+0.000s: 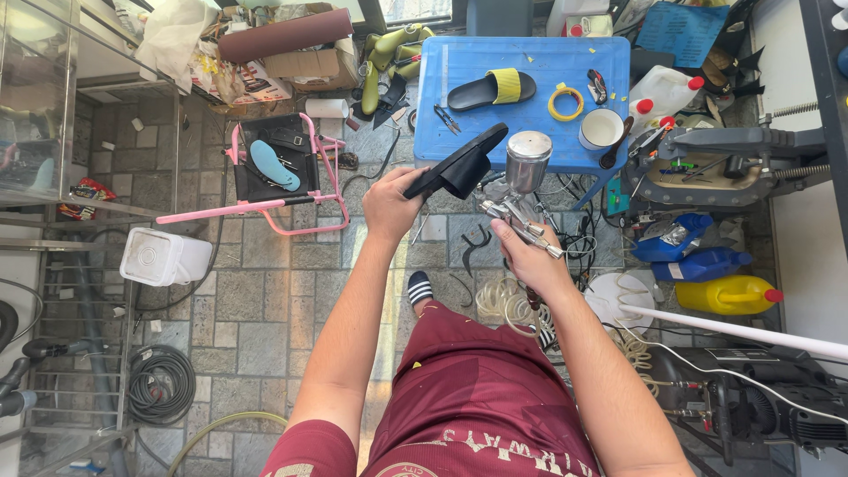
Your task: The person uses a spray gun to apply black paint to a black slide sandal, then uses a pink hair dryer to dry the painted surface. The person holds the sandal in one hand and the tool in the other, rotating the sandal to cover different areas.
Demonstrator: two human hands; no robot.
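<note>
My left hand (389,205) grips a black shoe sole with a heel (459,163), held up tilted in front of me. My right hand (527,256) holds a metal spray gun (521,208) with a shiny cup (528,159) on top, its nozzle close to the sole's heel. A coiled pale hose (505,305) hangs below the gun. Behind both stands a blue plastic table (530,62) carrying a black and yellow slipper (491,88), a yellow tape ring (565,102), a white cup (601,129) and scissors (446,118).
A pink folding stool (274,172) with a light blue insole stands at left on the stone-tiled floor. A white bucket (163,256) lies further left. Blue and yellow canisters (715,278) and a grey machine (724,163) crowd the right. A black hose coil (162,384) lies lower left.
</note>
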